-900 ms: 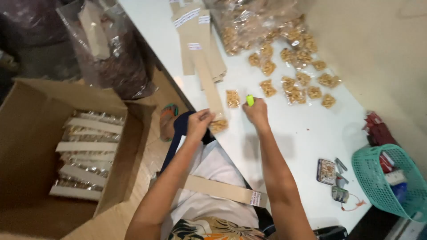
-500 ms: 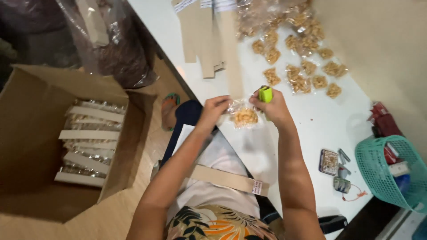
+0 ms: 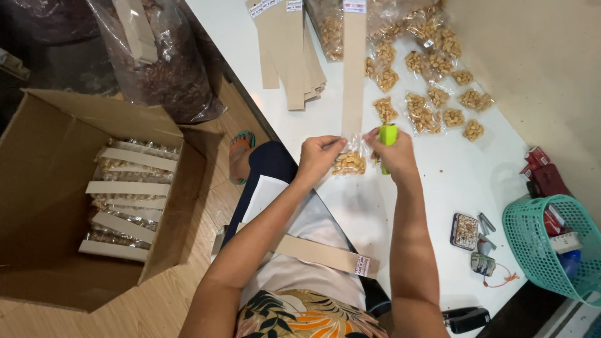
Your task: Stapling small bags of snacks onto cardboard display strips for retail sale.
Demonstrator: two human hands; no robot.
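My left hand [image 3: 319, 155] pinches the top of a small clear bag of nuts [image 3: 349, 163] against the near end of a long brown card strip [image 3: 354, 69] lying on the white table [image 3: 300, 119]. My right hand [image 3: 393, 155] grips a green stapler [image 3: 387, 139] at the bag's right side, touching the bag. Both hands are over the table's near edge, above my lap.
Several small nut bags [image 3: 432, 94] lie scattered behind the strip, and a stack of card strips [image 3: 288, 50] lies at the back left. A cardboard box [image 3: 56, 188] of finished strips stands on the floor at left. A teal basket [image 3: 544, 244] and a small tin [image 3: 464, 231] are at right. Another strip [image 3: 319, 253] rests on my lap.
A nut bag has been brought to the end of the long card strip, and both hands have closed in on it, the right one with the green stapler.
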